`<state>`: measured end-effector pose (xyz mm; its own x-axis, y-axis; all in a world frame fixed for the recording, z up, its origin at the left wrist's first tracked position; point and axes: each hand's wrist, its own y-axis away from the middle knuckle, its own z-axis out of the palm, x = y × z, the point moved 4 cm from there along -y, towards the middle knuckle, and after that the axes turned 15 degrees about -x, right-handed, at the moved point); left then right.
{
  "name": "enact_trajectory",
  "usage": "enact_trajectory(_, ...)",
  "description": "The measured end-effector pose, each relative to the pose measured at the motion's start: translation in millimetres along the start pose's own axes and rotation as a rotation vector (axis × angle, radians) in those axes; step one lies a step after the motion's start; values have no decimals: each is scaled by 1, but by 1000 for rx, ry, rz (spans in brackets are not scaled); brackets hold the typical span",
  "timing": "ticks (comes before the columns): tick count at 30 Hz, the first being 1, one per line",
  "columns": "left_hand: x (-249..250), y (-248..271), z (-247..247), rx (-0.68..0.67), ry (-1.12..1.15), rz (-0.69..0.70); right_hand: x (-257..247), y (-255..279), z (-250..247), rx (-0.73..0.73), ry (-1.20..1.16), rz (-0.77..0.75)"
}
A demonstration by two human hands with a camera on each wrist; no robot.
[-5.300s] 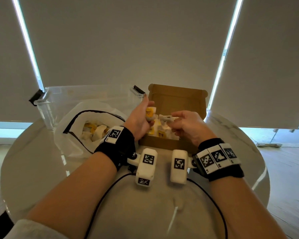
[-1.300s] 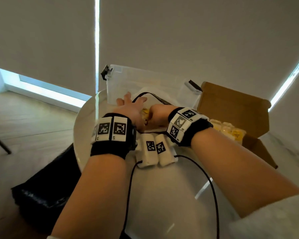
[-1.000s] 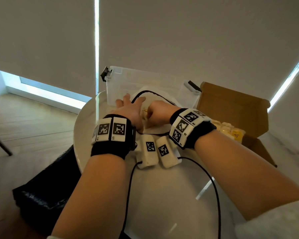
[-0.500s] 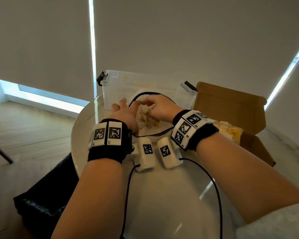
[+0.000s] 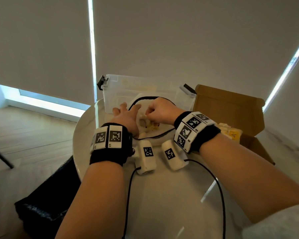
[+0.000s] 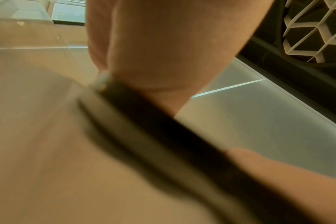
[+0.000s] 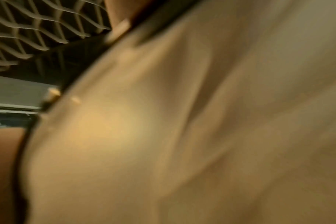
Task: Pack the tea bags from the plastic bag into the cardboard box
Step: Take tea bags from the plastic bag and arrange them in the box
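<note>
Tea bags: we see a small heap of pale and yellow tea bags (image 5: 149, 125) lying inside the open mouth of the plastic bag (image 5: 164, 138), which sits on the worktop (image 5: 171, 195) just in front of a clear plastic tub (image 5: 141, 94).
Handling: we judge them very light, soft and easy to crush; the paper would tear under a hard squeeze, so we take each by its body or top edge with a gentle pinch.
Plastic bag: we judge it thin, limp and slippery, with a dark-rimmed opening that would fold shut unless held apart.
Right hand: our right hand (image 5: 160, 112) is inside the bag's mouth, fingers curled together and pinching what looks like one pale tea bag; the right wrist view is blurred and confirms nothing.
Left hand: our left hand (image 5: 126, 118) lies with fingers spread and straight on the left side of the bag's opening, pressing it flat and holding nothing; the left wrist view shows only the blurred dark rim under the hand.
Cardboard box: the cardboard box (image 5: 231, 109) stands open to the right of the bag, lid flap up, with several yellow-tagged tea bags already inside.
Judgement: we take the pick to be under way, with more bags left to move.
</note>
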<state>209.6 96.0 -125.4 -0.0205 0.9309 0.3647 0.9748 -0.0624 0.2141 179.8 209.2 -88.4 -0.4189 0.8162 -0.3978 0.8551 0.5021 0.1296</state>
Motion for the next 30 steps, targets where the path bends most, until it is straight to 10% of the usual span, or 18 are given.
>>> enact_trajectory(7,2,0,-4,10,72,39,-1,53,-36,167,-452,-125)
enact_trajectory(12,30,14,-32,396,370,384,21,97,-45,310,-668,-181)
enact_trajectory(30,170,31,13,-128,393,838,101,159,-29,583,-865,-146)
